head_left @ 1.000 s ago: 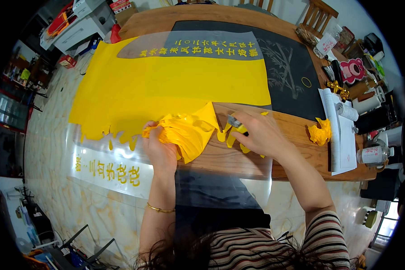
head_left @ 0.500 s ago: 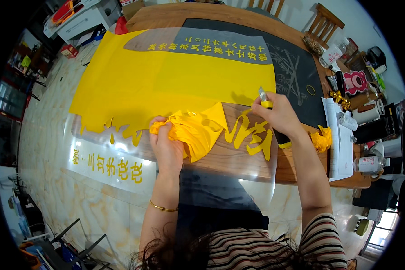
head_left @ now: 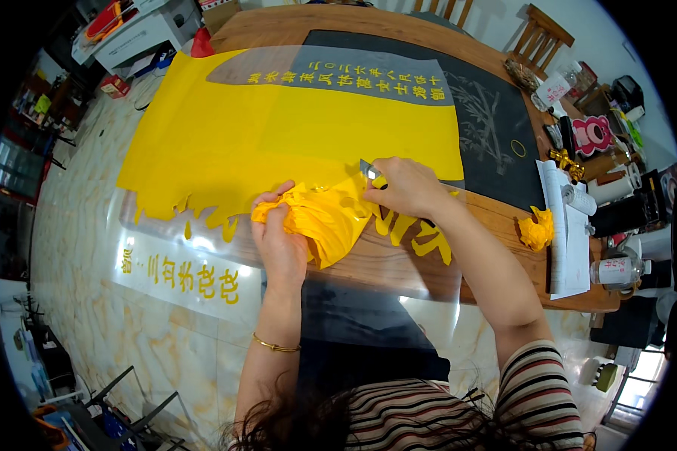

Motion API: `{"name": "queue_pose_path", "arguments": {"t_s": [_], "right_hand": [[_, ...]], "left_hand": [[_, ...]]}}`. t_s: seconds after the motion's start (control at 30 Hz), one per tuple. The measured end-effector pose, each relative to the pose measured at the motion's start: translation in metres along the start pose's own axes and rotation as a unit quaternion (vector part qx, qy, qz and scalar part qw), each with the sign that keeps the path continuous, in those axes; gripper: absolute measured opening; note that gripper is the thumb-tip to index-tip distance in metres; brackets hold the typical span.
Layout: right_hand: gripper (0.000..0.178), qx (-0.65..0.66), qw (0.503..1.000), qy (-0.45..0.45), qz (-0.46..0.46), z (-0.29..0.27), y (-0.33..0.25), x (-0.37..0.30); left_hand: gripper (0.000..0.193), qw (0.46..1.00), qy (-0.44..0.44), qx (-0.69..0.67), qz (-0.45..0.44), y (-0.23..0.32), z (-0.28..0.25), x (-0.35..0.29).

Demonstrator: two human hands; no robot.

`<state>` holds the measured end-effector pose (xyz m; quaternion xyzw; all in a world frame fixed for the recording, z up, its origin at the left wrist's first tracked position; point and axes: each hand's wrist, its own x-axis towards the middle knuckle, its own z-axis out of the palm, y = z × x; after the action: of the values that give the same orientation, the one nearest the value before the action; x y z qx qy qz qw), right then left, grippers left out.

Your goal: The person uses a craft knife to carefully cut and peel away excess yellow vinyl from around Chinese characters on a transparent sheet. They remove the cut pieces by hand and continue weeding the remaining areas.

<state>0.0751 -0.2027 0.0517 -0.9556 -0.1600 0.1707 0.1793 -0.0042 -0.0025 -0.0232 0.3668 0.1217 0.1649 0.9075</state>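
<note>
Brown wood is laid out widest here: the worktop (head_left: 271,25), partly covered by a yellow film (head_left: 278,135), with its clear backing (head_left: 188,299) draped past the near edge. Under the film's right side, a black board (head_left: 519,173) is left half exposed. And at the near edge, a crumpled yellow flap (head_left: 323,225) is grasped in the left grip (head_left: 280,237)! Just beside it, the right grip (head_left: 410,186) is wrapped around something smaller. Yellow strokes (head_left: 435,242) are seen below that wrist. Smallest, the cutter (head_left: 372,174) is held by the flap's upper corner; whether it is touched cannot be told.
</note>
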Motion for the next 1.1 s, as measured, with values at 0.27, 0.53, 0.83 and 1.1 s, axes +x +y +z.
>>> {"name": "queue_pose_path", "arguments": {"t_s": [0.27,0.53,0.83,1.1], "right_hand": [[0.049,0.148,0.987,-0.017,0.057,-0.042,0.046,-0.042],[0.049,0.079,0.991,0.065,0.082,-0.014,0.075,-0.129],[0.032,-0.041,0.997,0.072,0.003,0.014,0.057,-0.179],[0.032,-0.048,0.991,0.126,-0.026,0.021,0.058,-0.176]], "left_hand": [[0.022,1.000,-0.013,-0.011,-0.010,0.005,-0.002,0.000],[0.020,1.000,-0.010,0.014,0.006,-0.003,0.000,-0.002],[0.020,0.999,-0.012,0.033,0.022,-0.002,-0.005,-0.001],[0.019,0.998,-0.026,0.046,0.043,-0.008,-0.010,0.000]]}}
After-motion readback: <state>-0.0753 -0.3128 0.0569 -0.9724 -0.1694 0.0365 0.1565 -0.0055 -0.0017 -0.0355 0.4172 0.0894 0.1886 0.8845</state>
